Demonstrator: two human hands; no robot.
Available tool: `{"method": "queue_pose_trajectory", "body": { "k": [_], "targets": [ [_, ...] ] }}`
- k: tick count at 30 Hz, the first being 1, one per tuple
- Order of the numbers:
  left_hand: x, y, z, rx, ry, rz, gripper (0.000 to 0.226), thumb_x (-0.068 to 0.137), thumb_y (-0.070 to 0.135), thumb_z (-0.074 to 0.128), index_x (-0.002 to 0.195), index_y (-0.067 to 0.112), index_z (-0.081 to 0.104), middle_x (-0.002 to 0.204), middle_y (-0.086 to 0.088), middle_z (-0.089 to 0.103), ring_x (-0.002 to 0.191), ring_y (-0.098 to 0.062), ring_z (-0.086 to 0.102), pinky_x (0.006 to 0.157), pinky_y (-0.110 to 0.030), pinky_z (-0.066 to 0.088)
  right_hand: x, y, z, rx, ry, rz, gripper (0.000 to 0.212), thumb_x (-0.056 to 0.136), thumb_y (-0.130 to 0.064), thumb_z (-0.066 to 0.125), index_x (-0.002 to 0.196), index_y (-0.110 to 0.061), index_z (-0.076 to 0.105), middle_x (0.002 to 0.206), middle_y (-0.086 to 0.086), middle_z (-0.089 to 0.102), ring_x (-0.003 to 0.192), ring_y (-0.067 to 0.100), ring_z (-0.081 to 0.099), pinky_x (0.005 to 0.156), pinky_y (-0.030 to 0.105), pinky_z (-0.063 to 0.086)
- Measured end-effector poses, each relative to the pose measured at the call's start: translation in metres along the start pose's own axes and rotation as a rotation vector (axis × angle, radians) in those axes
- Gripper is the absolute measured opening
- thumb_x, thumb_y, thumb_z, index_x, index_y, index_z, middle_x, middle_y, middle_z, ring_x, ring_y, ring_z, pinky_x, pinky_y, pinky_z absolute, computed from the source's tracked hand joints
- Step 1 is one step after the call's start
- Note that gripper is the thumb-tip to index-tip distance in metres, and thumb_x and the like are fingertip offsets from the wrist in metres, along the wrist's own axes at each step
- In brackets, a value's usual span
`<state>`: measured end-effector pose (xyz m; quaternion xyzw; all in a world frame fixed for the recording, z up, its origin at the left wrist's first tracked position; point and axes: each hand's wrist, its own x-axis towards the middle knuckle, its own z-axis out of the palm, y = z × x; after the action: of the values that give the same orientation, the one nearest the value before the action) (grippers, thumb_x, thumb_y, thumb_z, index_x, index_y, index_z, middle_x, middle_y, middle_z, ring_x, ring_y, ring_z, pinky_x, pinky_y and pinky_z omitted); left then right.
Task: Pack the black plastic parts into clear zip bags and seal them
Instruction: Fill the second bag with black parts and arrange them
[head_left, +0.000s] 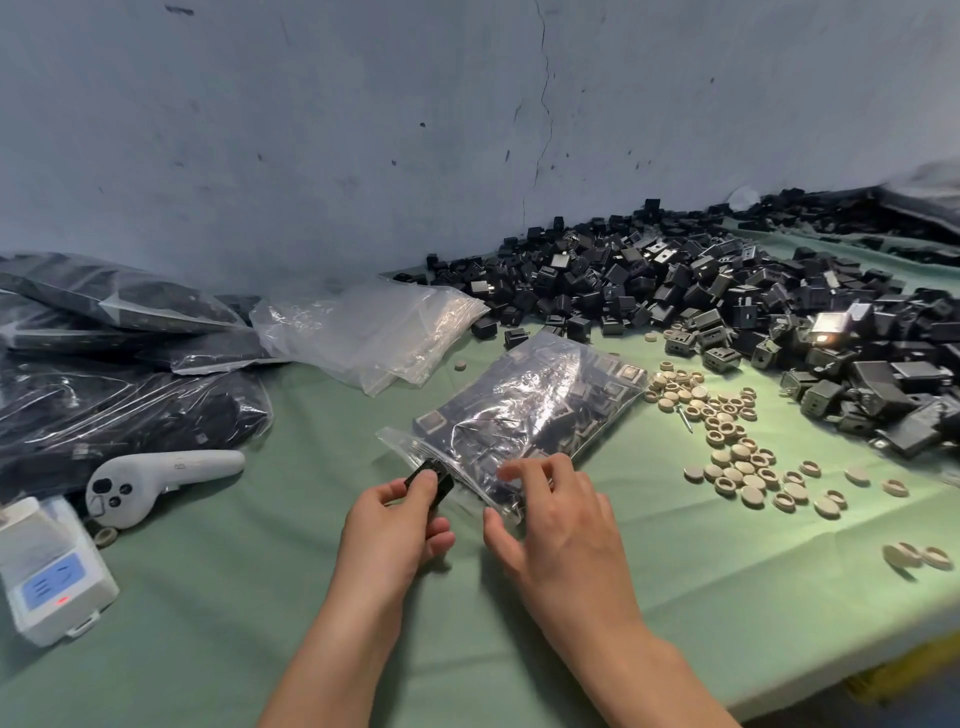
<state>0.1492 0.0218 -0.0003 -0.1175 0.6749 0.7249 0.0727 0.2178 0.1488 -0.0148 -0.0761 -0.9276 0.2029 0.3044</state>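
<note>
A black part (429, 483) is pinched in the left hand (392, 525) at the open mouth of a filled clear bag (524, 410) laid on the green table (260, 597). The bag's near edge is gripped by the right hand (556, 525). Loose parts (701, 291) are piled behind.

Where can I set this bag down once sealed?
Bare green cloth between the white handheld controller and the left hand; another between the right hand and the beige round caps. Crowded: loose black plastic parts far right, filled clear bags far left.
</note>
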Motion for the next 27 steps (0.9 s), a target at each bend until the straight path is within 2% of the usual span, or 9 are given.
{"method": "queue_pose_trajectory", "body": {
  "k": [3,6,9,11,15,18,21,24,27],
  "targets": [
    [-0.002,-0.001,0.006,-0.013,-0.056,0.040,0.028,0.091,0.022,0.069,0.111,0.005,0.060,0.079,-0.007,0.065,0.058,-0.009,0.063,0.056,-0.022,0.057,-0.003,-0.004,0.001,-0.033,0.031,-0.009,0.016,0.082,-0.031,0.072,0.086,-0.022,0.059,0.084,-0.003,0.056,0.074,0.023,0.057,0.065,0.037,0.047],
    [-0.004,-0.001,0.014,-0.006,-0.081,0.078,0.017,0.089,0.020,0.072,0.102,0.014,0.062,0.089,-0.003,0.069,0.066,-0.006,0.064,0.059,-0.019,0.055,-0.004,-0.006,0.001,0.040,0.051,-0.001,0.019,0.082,-0.025,0.075,0.082,-0.020,0.057,0.080,-0.002,0.056,0.071,0.024,0.058,0.064,0.038,0.048],
    [-0.004,0.001,0.021,-0.016,-0.089,0.095,0.010,0.090,0.014,0.071,0.099,0.014,0.066,0.077,0.003,0.072,0.060,-0.003,0.064,0.061,-0.020,0.055,-0.004,-0.004,0.000,0.090,0.053,-0.008,0.019,0.083,-0.024,0.074,0.082,-0.022,0.055,0.080,-0.004,0.057,0.070,0.022,0.057,0.065,0.037,0.047],
    [-0.004,0.002,0.024,-0.035,-0.116,0.091,0.003,0.092,0.008,0.067,0.094,0.011,0.067,0.070,0.001,0.071,0.063,-0.009,0.065,0.064,-0.021,0.057,-0.004,-0.003,-0.001,0.093,0.056,-0.023,0.020,0.084,-0.026,0.073,0.082,-0.023,0.054,0.080,-0.006,0.057,0.069,0.021,0.056,0.064,0.036,0.046],
    [-0.004,0.004,0.029,0.014,-0.133,0.128,0.018,0.091,-0.004,0.055,0.090,0.010,0.067,0.065,-0.004,0.067,0.068,-0.018,0.063,0.075,-0.032,0.054,-0.003,-0.001,-0.001,0.100,0.049,-0.057,0.016,0.086,-0.029,0.068,0.082,-0.025,0.052,0.080,-0.008,0.055,0.068,0.019,0.054,0.063,0.035,0.046],
    [-0.002,0.007,0.031,-0.040,-0.148,0.086,0.023,0.095,-0.004,0.047,0.100,0.010,0.065,0.073,-0.009,0.070,0.067,-0.018,0.066,0.066,-0.027,0.057,-0.003,0.001,0.000,0.106,0.052,-0.059,0.017,0.085,-0.029,0.068,0.082,-0.027,0.052,0.081,-0.010,0.054,0.069,0.015,0.050,0.064,0.032,0.044],
    [-0.001,0.013,0.033,-0.131,-0.143,0.042,0.030,0.096,-0.004,0.038,0.092,0.009,0.065,0.067,-0.006,0.071,0.058,-0.014,0.066,0.053,-0.022,0.054,-0.002,0.001,0.001,0.099,0.052,-0.066,0.021,0.084,-0.026,0.072,0.081,-0.026,0.051,0.079,-0.009,0.054,0.068,0.015,0.049,0.063,0.032,0.043],
    [-0.001,0.020,0.035,-0.227,-0.158,0.059,0.025,0.096,0.003,0.045,0.083,0.010,0.065,0.073,-0.008,0.074,0.061,-0.012,0.069,0.054,-0.022,0.054,-0.002,0.001,0.000,0.103,0.035,-0.070,0.018,0.085,-0.026,0.069,0.081,-0.025,0.052,0.080,-0.009,0.054,0.068,0.017,0.052,0.064,0.034,0.045],
    [-0.006,0.022,0.042,-0.364,-0.283,-0.053,0.012,0.098,0.014,0.052,0.094,0.006,0.060,0.087,-0.015,0.073,0.068,-0.018,0.071,0.054,-0.026,0.056,-0.002,0.001,0.000,0.126,0.016,-0.073,0.014,0.089,-0.036,0.056,0.082,-0.025,0.052,0.081,-0.009,0.054,0.070,0.018,0.053,0.065,0.033,0.045]
  ]
}}
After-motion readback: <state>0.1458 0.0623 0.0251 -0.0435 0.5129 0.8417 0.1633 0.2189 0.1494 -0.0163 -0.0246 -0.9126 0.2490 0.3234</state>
